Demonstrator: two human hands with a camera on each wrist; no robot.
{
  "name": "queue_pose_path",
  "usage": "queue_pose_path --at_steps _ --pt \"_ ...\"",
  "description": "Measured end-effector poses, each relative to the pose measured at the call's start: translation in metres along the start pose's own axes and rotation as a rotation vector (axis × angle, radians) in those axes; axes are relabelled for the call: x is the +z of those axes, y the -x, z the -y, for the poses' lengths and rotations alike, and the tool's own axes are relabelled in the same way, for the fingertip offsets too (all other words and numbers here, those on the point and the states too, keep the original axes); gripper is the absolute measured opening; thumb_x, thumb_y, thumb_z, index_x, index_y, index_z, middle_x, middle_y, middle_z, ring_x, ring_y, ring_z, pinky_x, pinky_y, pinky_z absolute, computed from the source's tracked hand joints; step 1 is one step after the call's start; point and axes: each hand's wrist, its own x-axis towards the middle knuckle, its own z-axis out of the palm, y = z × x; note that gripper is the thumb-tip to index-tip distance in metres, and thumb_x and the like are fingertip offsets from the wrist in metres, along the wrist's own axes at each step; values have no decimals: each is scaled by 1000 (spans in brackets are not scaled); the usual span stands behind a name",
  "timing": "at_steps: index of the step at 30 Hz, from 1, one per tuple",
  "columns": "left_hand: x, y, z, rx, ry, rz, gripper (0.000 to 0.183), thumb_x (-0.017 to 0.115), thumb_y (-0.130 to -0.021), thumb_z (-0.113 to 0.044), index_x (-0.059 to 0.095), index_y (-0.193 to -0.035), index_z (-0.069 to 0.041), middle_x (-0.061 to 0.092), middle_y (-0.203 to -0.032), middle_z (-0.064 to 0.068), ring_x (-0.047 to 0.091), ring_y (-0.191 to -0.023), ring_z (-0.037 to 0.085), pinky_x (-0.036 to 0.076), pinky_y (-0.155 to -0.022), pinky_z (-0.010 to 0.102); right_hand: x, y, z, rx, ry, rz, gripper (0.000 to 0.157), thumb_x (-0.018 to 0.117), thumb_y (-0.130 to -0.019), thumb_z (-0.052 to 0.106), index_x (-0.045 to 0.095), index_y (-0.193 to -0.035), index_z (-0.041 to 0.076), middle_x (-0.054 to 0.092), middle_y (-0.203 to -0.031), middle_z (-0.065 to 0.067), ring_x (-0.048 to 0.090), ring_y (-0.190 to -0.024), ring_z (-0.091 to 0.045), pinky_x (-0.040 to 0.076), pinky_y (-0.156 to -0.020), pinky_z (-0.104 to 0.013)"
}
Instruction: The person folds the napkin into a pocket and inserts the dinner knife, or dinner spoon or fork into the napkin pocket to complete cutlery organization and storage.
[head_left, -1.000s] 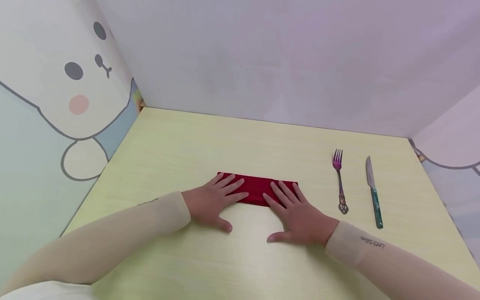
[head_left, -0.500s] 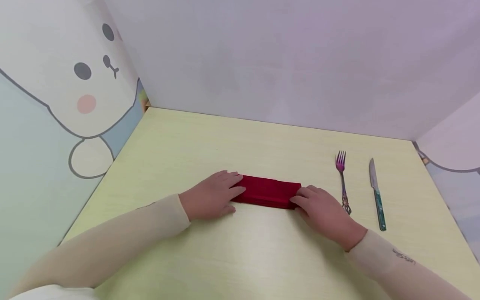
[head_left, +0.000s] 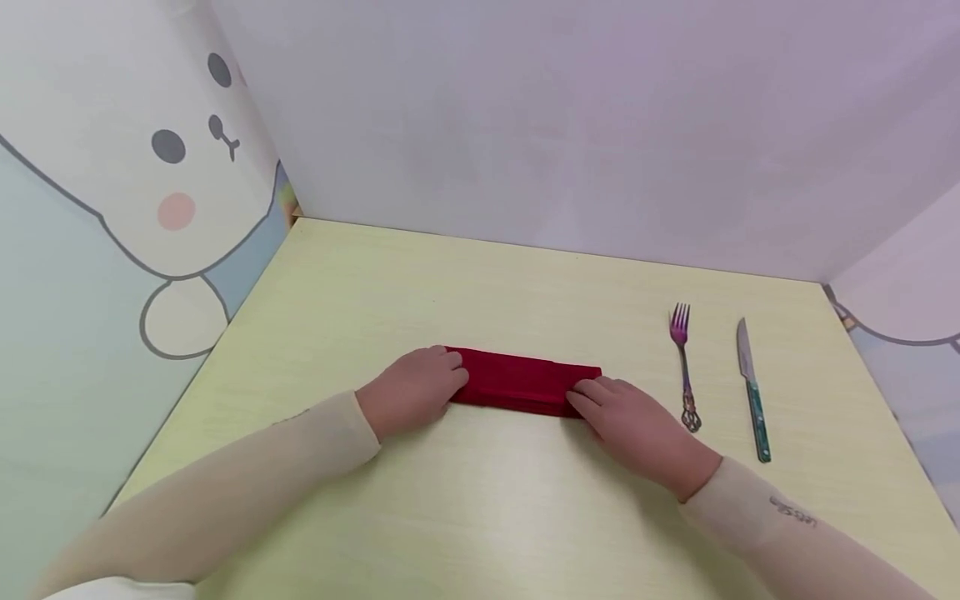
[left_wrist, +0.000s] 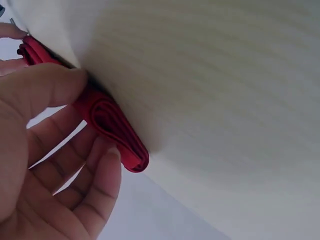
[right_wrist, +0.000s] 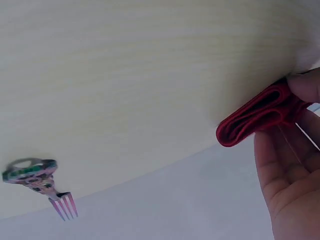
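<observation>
A red cloth napkin (head_left: pixel 517 382) lies on the table in a narrow folded strip. At its left end my left hand (head_left: pixel 411 392) pinches it, fingers curled over the top. The left wrist view shows the thumb on the near edge of the napkin (left_wrist: pixel 112 125) and its rolled layers at the end. My right hand (head_left: pixel 641 429) grips the opposite end the same way. In the right wrist view, stacked folds show at the end of the napkin (right_wrist: pixel 252 117), between thumb and fingers of the right hand (right_wrist: pixel 295 175).
To the right of the napkin lies a fork (head_left: pixel 683 362) with purplish tines pointing away. Farther right is a knife (head_left: pixel 753 396) with a green handle. The pale yellow table (head_left: pixel 495 517) meets a white curtain (head_left: pixel 525 125) at its back edge.
Both hands first lay flat on the napkin with fingers spread. They have moved apart to its two ends, and their fingers have curled round them. Fork and knife stay put.
</observation>
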Motion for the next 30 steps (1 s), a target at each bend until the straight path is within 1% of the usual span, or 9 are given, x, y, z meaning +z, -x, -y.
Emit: queue_pose_path --at_steps 2,5,7,10,14,18,22,26,30 --pt "-1 -1 -3 3 -58 10 10 78 -89 -11 71 -96 -12 60 -86 1 56 -80 18 51 -75 29 -1 -2 2 -19 46 44 34 85 -83 4 71 -114 1 65 -108 -10 62 -99 -27 56 -88 -42" --pt "-3 -1 -8 14 -145 13 13 80 -86 -9 71 -95 -12 60 -85 2 55 -77 18 51 -69 27 -1 -2 5 -34 108 86 36 88 -79 2 72 -111 1 65 -103 -10 59 -96 -26 55 -89 -41" --pt "-5 -1 -11 18 -190 9 14 81 -85 -7 70 -94 -11 60 -84 3 55 -76 19 51 -67 27 1 -2 6 -37 142 89 39 90 -77 3 72 -110 2 65 -103 -10 58 -96 -27 53 -90 -41" --pt "-5 -1 -14 6 -229 -3 15 80 -84 -5 68 -94 -9 58 -84 4 54 -75 20 51 -65 26 2 -3 7 -39 170 64 36 91 -76 3 71 -106 1 63 -101 -11 55 -94 -28 51 -88 -42" --pt "-3 1 -15 -19 -238 -18 16 79 -85 -5 66 -94 -8 55 -84 4 50 -73 20 48 -64 25 3 -5 8 -36 187 46 30 90 -76 2 72 -101 2 60 -100 -11 51 -91 -28 50 -84 -41" --pt "2 4 -14 -40 -243 -41 17 79 -83 -6 63 -90 -10 51 -81 3 45 -69 19 42 -62 25 4 -4 9 -19 173 69 31 90 -77 4 72 -102 2 62 -100 -11 53 -89 -27 51 -82 -40" --pt "3 7 -12 -35 -284 -55 19 79 -79 -7 61 -87 -12 48 -77 2 41 -65 18 38 -61 25 5 0 10 18 137 81 31 90 -78 4 72 -104 2 63 -99 -10 55 -87 -26 53 -81 -41" --pt "3 7 -10 -21 -279 -48 21 81 -79 -8 62 -86 -12 48 -76 1 42 -65 17 39 -61 25 5 4 9 33 120 54 29 89 -79 2 71 -102 2 61 -95 -10 55 -85 -26 54 -79 -41" --pt "3 7 -5 -32 -213 -40 17 80 -82 -9 64 -88 -12 51 -79 1 47 -67 18 43 -63 27 4 5 7 49 94 -6 22 86 -80 -1 68 -93 3 56 -86 -7 52 -77 -23 53 -74 -39"
